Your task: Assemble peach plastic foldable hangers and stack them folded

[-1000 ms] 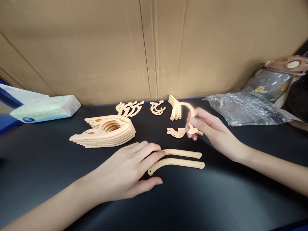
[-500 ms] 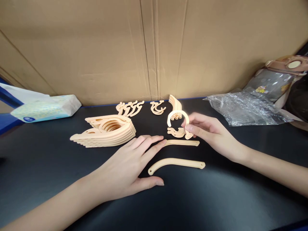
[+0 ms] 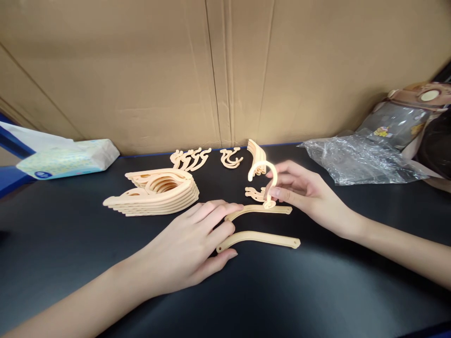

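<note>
My right hand (image 3: 303, 195) pinches a peach plastic hook piece (image 3: 265, 174), held upright with its round foot resting on the far curved arm bar (image 3: 260, 210). My left hand (image 3: 190, 244) lies on the black table, its fingers curled onto the left ends of that bar and of the near curved arm bar (image 3: 259, 238). A small curly clip piece (image 3: 255, 193) lies just behind the hook.
A stack of peach hanger bodies (image 3: 155, 192) lies at centre left, with small hook pieces (image 3: 190, 158), clips (image 3: 230, 157) and a bundle of hooks (image 3: 256, 152) behind. Tissue pack (image 3: 65, 157) at far left, crumpled plastic bag (image 3: 355, 159) and a bottle (image 3: 405, 117) at right. Cardboard wall behind.
My right hand has lifted the hook from the bundle and set its foot down on the far bar. My left hand slid that bar away, then curled its fingers onto both bars' ends.
</note>
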Demonstrator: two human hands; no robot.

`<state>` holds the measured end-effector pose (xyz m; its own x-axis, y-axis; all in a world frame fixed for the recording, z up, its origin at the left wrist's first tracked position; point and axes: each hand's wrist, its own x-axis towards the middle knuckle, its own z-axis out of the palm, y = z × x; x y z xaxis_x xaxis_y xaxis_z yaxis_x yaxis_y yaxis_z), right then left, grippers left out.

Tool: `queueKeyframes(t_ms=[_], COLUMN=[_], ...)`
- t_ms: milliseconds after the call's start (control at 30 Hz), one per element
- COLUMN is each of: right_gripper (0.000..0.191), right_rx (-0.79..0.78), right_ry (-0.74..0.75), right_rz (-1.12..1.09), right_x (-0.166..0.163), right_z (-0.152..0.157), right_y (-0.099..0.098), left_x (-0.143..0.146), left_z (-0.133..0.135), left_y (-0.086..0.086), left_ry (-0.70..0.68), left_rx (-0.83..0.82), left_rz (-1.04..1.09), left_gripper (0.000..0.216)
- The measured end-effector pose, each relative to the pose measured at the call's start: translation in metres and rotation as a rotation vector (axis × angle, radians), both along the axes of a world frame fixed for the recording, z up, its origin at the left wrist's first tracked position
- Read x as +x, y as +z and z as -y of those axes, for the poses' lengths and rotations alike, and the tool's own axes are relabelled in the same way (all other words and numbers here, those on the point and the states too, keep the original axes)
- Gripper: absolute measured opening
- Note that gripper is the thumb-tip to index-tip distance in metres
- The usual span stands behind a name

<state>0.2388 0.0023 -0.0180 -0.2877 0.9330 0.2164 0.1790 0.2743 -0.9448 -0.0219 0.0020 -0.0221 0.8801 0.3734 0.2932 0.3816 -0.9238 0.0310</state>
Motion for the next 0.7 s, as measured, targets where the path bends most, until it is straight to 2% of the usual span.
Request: queueKeyframes(t_ms=[133,200,267,400,500,567,700], right_gripper=[0.023,0.024,0.025,0.024,0.022,0.021,0.020], right_rx=[-0.041,-0.071,-0.100,-0.116,-0.100,-0.093,-0.107], right_ry=[0.029,0.044,0.061,0.079,0.095,0.116,0.168], right_rz=[-0.001,-0.007,-0.022,-0.026,-0.003,0.015,0.018], right_x=[-0.002,-0.003,-0.004,-0.005,-0.005,-0.006,-0.007], right_z=[0.001,0.002,0.003,0.006,0.007,0.007,0.008], right_y=[0.002,0.003,0.004,0.006,0.007,0.007,0.005], left_x=[0.001,0.001,0.000,0.000,0.002,0.003,0.002], left_z=[-0.001,0.000,0.001,0.004,0.004,0.003,0.003], left_y=[-0.004,-0.005,-0.003,0.006,0.010,0.011,0.011], left_ry=[0.021,0.029,0.060,0.196,0.245,0.248,0.271], left_rx=[0.061,0.011,-0.147,-0.578,-0.869,-0.998,-1.155], left_rz=[0.019,0.081,0.157,0.361,0.511,0.563,0.614], left_gripper=[0.015,0.015,0.014,0.009,0.010,0.013,0.021])
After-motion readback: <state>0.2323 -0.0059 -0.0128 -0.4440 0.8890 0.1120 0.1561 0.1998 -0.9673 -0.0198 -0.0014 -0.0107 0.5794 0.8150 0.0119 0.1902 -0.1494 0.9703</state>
